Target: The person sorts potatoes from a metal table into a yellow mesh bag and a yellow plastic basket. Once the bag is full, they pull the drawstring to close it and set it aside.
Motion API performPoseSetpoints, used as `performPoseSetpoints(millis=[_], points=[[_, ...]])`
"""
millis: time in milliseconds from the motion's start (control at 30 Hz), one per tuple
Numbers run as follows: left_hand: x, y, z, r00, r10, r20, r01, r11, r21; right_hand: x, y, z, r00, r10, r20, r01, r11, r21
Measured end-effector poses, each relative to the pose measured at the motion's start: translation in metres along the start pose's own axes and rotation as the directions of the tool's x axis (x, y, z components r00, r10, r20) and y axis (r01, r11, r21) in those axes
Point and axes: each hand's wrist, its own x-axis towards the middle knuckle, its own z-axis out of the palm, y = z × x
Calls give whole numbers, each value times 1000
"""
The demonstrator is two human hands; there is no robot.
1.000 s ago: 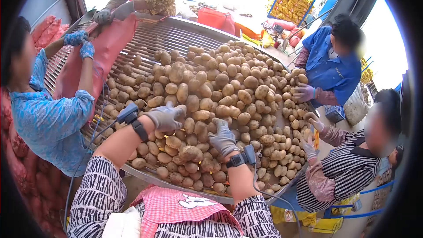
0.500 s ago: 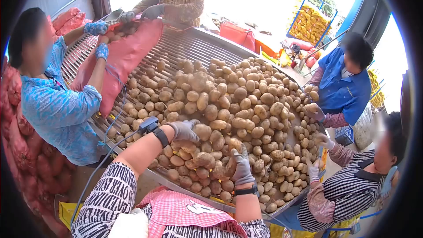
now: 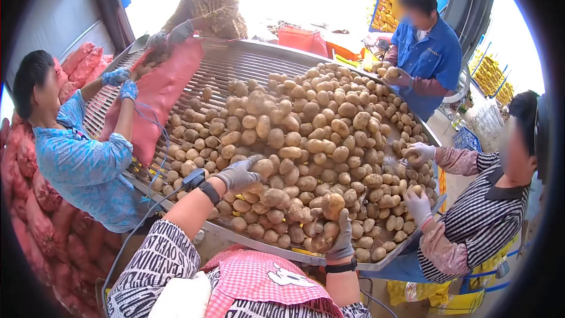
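Note:
My left hand (image 3: 236,176), in a grey glove, has its fingers closed round one side of a potato (image 3: 263,168) on the left part of the heap. At the near edge, my right hand (image 3: 341,240), gloved alike, is curled against a large potato (image 3: 325,238). Another brown potato (image 3: 333,205) rests by its fingertips. Around both hands lies a broad pile of potatoes (image 3: 321,121) of mixed sizes, some dusty with soil. They lie on a slatted metal sorting table (image 3: 232,62).
A co-worker in light blue (image 3: 82,153) and another across the table hold a pink mesh sack (image 3: 168,91). Two more people handle potatoes on the right. Filled red sacks (image 3: 41,218) are stacked at the left. A cable (image 3: 126,247) runs along my left arm.
My right hand has moved right and toward the near edge, with potatoes by it. My left hand has taken hold of a potato. The blue-shirted co-worker has lifted potatoes off the heap.

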Motion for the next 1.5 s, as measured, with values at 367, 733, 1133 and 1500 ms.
performPoseSetpoints(millis=[367,733,1133,1500], points=[[22,57,35,1000,-28,9,16,759,651,-51,16,-6,993,7,-120,4,996,90],[6,57,-1,983,-176,53,134,883,450,-47,34,3,977,123,-173,-102,987,121],[-50,-33,18,971,164,-176,-238,549,-801,-54,27,-16,969,-29,-246,44,998,55],[-44,100,93,649,674,354,550,-94,-830,-120,25,-28,945,-304,-119,326,900,291]])
